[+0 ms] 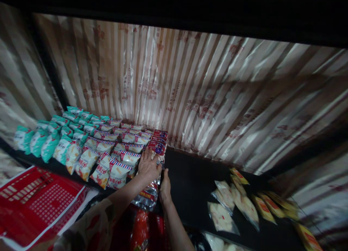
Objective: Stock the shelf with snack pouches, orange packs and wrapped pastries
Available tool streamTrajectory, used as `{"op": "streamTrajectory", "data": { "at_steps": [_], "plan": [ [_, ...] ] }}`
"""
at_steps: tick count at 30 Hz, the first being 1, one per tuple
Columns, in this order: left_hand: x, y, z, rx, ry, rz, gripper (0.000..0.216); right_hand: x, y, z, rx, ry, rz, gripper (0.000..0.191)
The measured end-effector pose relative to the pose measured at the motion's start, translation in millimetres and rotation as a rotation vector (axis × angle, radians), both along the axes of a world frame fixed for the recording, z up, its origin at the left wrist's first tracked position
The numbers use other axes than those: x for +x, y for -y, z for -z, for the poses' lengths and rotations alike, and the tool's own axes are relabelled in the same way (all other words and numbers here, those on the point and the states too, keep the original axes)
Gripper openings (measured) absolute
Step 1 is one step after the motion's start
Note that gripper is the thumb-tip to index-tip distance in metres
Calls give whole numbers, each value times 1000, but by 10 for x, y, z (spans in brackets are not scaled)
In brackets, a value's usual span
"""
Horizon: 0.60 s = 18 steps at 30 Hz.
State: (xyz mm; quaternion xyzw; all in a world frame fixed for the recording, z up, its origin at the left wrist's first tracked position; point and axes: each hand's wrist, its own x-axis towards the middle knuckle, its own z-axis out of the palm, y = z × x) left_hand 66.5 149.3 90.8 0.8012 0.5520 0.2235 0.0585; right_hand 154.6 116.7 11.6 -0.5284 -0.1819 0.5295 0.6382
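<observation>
My left hand (148, 166) lies flat with its fingers spread on a row of dark red and silver snack packets (157, 145). Against the right side of that row, my right hand (165, 187) is held upright, its thumb side toward me and its fingers stretched out, partly hidden. Left of my left hand stand rows of white snack bags with striped tops (117, 173). A silver packet (146, 197) sits at the front of the row, below my hands.
Teal snack bags (51, 144) fill the shelf's left end. Clear packs of pale food (221, 216) and yellow packets (263, 208) lie on the black shelf (187, 178) to the right. Red baskets (40, 200) stand below. Striped sheeting (174, 91) covers the back; a dark beam runs overhead.
</observation>
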Motion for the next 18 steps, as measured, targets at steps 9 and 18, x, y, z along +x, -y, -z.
{"op": "streamTrajectory", "data": {
  "at_steps": [9, 18],
  "plan": [
    [-27, 17, 7, -4, -1, 24, 51, 70, 115, 57, 104, 130, 1, 71],
    [-101, 471, -162, 69, 219, 222, 34, 78, 346, 12, 45, 164, 213, 64]
  ]
}}
